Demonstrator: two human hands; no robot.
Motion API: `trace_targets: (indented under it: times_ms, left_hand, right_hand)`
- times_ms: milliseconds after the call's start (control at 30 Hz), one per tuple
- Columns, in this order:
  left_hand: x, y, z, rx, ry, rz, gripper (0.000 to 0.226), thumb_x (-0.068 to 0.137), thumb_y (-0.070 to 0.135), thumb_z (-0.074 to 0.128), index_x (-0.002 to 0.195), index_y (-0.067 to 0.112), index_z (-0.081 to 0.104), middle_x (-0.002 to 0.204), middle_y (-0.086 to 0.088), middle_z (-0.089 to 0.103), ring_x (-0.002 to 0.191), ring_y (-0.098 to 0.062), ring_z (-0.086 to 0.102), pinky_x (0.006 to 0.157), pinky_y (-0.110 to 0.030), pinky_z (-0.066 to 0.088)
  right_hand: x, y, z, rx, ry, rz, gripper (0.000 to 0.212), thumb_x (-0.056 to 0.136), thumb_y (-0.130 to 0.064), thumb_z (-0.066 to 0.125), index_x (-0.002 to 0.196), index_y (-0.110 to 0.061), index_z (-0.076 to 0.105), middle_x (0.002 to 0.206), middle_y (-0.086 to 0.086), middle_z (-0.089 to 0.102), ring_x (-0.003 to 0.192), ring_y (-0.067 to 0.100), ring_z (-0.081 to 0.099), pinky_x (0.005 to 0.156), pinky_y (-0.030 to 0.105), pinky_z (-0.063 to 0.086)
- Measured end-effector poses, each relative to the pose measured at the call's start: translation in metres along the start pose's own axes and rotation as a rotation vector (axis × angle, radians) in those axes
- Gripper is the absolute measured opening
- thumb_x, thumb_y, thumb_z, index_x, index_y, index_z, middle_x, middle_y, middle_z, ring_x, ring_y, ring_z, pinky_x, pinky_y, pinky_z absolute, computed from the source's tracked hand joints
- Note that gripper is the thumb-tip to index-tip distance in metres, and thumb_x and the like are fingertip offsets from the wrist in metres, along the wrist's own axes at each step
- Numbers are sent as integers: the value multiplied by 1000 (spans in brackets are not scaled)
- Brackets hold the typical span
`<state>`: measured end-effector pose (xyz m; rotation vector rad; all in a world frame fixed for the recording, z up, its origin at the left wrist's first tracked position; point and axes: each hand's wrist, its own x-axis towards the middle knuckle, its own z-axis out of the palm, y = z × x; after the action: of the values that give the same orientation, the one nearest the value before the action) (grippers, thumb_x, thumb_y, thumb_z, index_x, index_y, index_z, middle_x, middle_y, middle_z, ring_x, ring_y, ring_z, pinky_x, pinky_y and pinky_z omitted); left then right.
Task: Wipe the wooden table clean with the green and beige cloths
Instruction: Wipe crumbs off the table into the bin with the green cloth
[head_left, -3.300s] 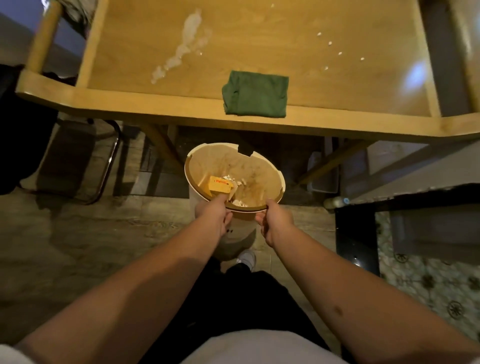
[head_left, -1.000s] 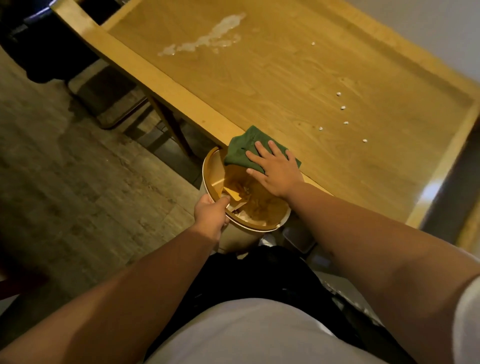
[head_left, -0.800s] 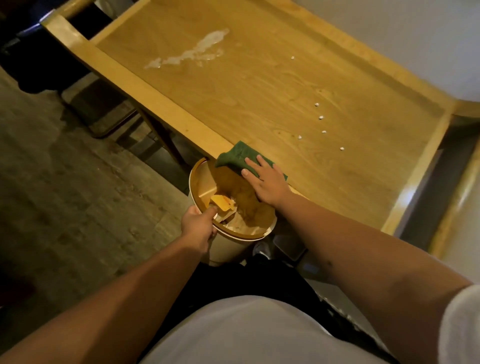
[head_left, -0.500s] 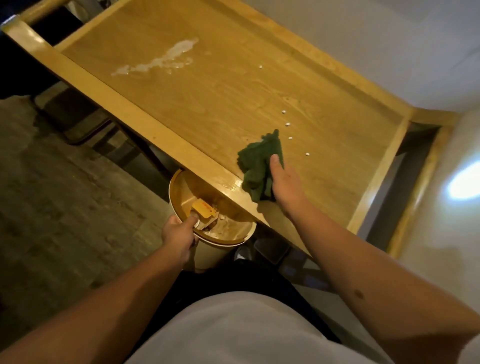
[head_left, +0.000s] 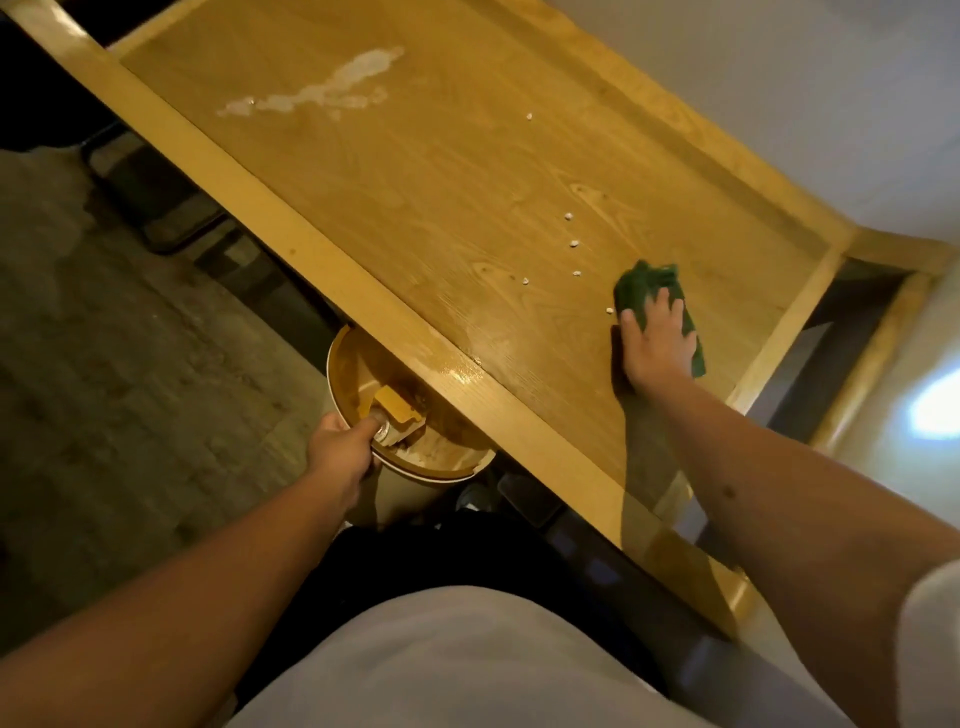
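cloth feel: your green cloth (head_left: 655, 291) looks soft, light and bunched, so it will fold and drag unevenly rather than slide as one flat pad; judge it best held down with a flat palm over its middle, not pinched at a corner.
cloth place: it lies on the wooden table (head_left: 441, 171), toward the right end, well in from the near rail.
right hand: your right hand (head_left: 655, 345) lies on top of the cloth, fingers spread and nearly straight, pressing rather than gripping; cloth shows beyond the fingertips and along the right side of the hand.
crumbs: the white crumbs (head_left: 574, 243) sit just left of the cloth, the nearest one beside your thumb.
spill: the pale smear (head_left: 322, 93) is well apart, at the far left of the top, untouched.
left hand: your left hand (head_left: 340, 449) grips the rim of the bin (head_left: 358, 358), thumb hooked inside, the bin tucked under the table's near edge.
beige cloth: not in sight here.
caution: likely a loose cloth will scatter crumbs if you sweep fast.
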<state>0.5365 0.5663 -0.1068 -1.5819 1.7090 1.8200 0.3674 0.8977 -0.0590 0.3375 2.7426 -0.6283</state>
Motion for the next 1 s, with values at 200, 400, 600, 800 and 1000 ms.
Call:
trace_targets:
  times_ms: [200,400,600,800,1000]
  left_hand:
    - [-2,-2,-2,2,21,5,19,87,23,76,95,15,61,96,-18,72,83,-33,68,73,-49,57]
    - [-9,3,0,-8,34,8,17,91,20,70,91,12,55,88,-15,67,74,-27,63,61,-37,49]
    - [-9,5,-1,31,37,22,14,91,21,69,89,16,57,89,-15,68,72,-27,65,64,-39,52]
    - [-10,7,-1,22,67,26,14,91,22,69,86,18,56,82,-11,67,61,-21,61,52,-28,47]
    - [-10,14,-4,-45,21,-15,10,93,23,66,97,15,61,92,-14,70,71,-25,61,47,-28,43]
  right_hand:
    - [-5,-14,33,-225,-34,-181,58,104,-50,25,157,-30,14,167,1,4,153,24,-2,117,59,5]
    - [-11,-21,36,-256,-50,-235,57,104,-51,24,157,-33,13,167,-3,9,153,21,0,118,58,3]
    - [-36,-48,56,-225,-102,-405,54,105,-47,28,156,-33,21,165,-6,15,152,19,4,117,56,3]
    - [-64,-69,81,-225,-170,-594,54,103,-50,31,154,-34,27,164,-6,22,152,20,9,117,55,6]
    - [-80,-77,97,-301,-189,-685,55,101,-55,25,153,-37,27,164,-8,22,152,20,10,116,55,7]
